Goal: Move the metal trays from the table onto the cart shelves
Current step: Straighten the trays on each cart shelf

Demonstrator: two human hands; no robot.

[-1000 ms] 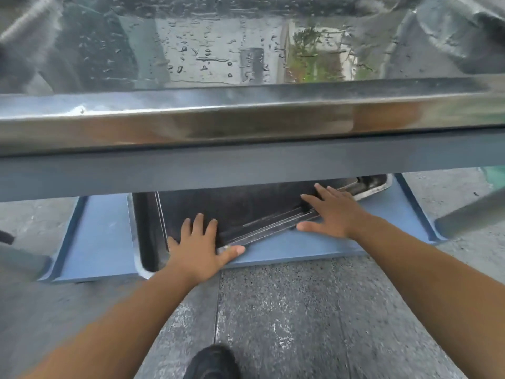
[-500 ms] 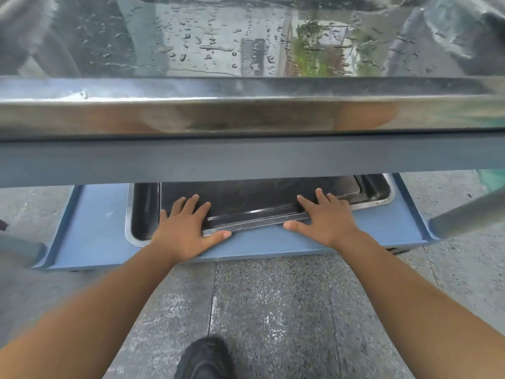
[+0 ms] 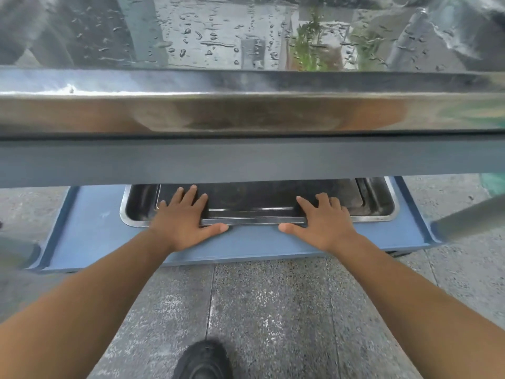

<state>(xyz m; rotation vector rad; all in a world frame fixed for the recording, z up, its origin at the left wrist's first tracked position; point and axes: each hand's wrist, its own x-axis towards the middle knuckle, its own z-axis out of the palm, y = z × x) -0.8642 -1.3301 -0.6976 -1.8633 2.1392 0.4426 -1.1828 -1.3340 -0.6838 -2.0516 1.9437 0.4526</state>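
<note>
On the cart's blue bottom shelf (image 3: 90,231) lies a large metal tray (image 3: 382,203) with a shiny rim. Inside it rests a smaller dark metal tray (image 3: 254,206), now square to the shelf. My left hand (image 3: 185,217) lies flat on that inner tray's near left corner, fingers spread. My right hand (image 3: 325,220) lies flat on its near right corner, thumb on the shelf. A wet metal tray (image 3: 246,105) sits on the upper shelf and hides the back of the lower trays.
The grey edge of the upper shelf (image 3: 246,160) crosses the whole view just above my hands. Grey cart posts (image 3: 470,217) stand at the shelf's corners. Speckled stone floor (image 3: 273,310) lies below, with my black shoe (image 3: 203,359) near the bottom edge.
Both hands have pushed the inner tray from a skewed angle to straight, and further in under the upper shelf. The hands stay flat on its near edge.
</note>
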